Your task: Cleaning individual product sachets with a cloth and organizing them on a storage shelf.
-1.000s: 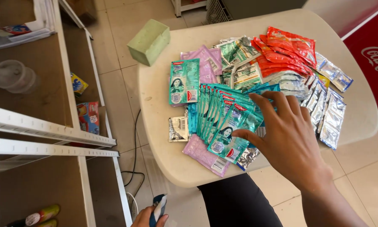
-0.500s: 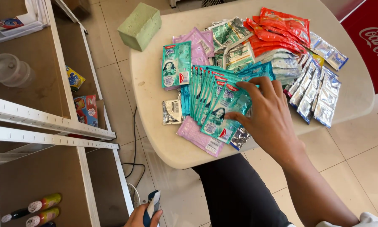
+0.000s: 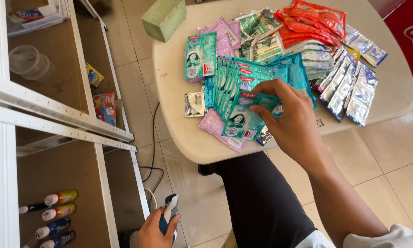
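Cream plastic makes up the round table (image 3: 179,105), which stands on pale floor tiles (image 3: 390,156) beside a white-framed wooden shelf unit (image 3: 55,115). Sachets cover most of the tabletop: a fanned row of teal packets (image 3: 229,82), purple ones (image 3: 222,36), red ones (image 3: 316,18) and silver strips (image 3: 353,87) towards the far right edge. A green sponge block (image 3: 163,18) sits at the far left rim, partly overhanging it.

The right hand (image 3: 291,124) is pinching 1 teal sachet (image 3: 241,117) between thumb and fingers, lifting its top end at the near end of the fanned row, close to the table's front edge. A small silver packet (image 3: 194,104) lies alone just left of the row, with bare tabletop around it.

The left hand (image 3: 153,232) hangs low by the shelf unit, closed around a blue and white tool (image 3: 170,216); what kind I cannot tell. A black cable (image 3: 153,151) trails across the narrow floor strip between table and shelves. Bottles (image 3: 55,213) lie on the lower shelf. Open tile stretches to the right of the person's dark-clothed leg (image 3: 261,202).
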